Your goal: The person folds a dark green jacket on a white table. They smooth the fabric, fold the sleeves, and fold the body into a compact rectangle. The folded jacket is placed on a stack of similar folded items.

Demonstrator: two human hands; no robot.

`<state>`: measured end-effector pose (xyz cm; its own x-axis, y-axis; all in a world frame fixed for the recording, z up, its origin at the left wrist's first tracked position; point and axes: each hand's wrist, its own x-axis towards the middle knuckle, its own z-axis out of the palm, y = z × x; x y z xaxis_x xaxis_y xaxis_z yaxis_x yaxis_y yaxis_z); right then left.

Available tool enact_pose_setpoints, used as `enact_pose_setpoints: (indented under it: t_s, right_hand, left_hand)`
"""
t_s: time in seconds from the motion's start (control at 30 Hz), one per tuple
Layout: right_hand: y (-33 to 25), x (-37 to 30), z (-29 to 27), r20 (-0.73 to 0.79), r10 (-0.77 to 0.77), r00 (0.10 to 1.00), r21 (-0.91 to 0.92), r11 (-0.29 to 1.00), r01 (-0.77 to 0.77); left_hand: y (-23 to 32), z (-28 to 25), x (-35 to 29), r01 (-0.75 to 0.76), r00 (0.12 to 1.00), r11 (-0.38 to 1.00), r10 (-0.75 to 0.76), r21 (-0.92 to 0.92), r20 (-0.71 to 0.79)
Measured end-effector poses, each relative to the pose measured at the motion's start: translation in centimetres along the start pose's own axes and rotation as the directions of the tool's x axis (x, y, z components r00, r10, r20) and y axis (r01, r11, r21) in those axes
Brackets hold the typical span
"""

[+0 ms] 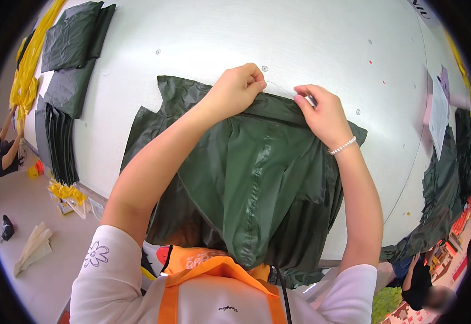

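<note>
A dark green waterproof garment piece [268, 162] with a shiny taped seam down its middle lies over the table's near edge and hangs toward me. At its far edge, my left hand [237, 89] pinches a thin pale thread [280, 86] between thumb and index finger. The thread runs right, toward my right hand [324, 113], which is closed beside the garment's folded far edge. A small shiny metal tool [311, 100] shows between its fingers; mostly hidden, its kind cannot be told. Both hands are just above the cloth, a short distance apart.
Folded dark green pieces [71, 40] lie stacked on the white table [300, 32] at far left, beside yellow strips [26, 81]. Another dark green pile [440, 178] lies at right, near a paper sheet [438, 116]. Co-workers stand at both sides.
</note>
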<state>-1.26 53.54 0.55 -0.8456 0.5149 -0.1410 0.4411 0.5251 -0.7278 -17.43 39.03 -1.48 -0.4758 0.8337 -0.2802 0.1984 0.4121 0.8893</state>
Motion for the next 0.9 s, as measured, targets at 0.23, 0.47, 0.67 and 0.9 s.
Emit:
enact_pose_setpoints:
  t_s: [0.23,0.47,0.67,0.9]
  right_hand:
    - [-6.5,-3.3,-3.2,0.396,0.099,0.913,-0.021,0.995,-0.098]
    - [-8.5,-6.9,-3.2,0.277,-0.016,0.961,0.049,0.999,0.002]
    - [-10.0,-6.5,-1.3,0.321,-0.122,0.939,-0.116,0.979,0.167]
    - [-10.9,-4.0,0.0,0.466,0.03,0.885,-0.303,0.944,0.128]
  left_hand:
    - [2.3,-0.6,-4.7,-0.096,0.989,0.995,0.098,0.024,-0.109]
    - [1.5,1.8,-10.3,-0.235,0.902,0.96,0.274,0.154,-0.333]
    - [1.8,1.7,-10.5,-0.244,0.9,0.958,0.281,0.149,-0.334]
    - [1.7,2.7,-11.3,-0.26,0.866,0.946,0.317,0.194,-0.385]
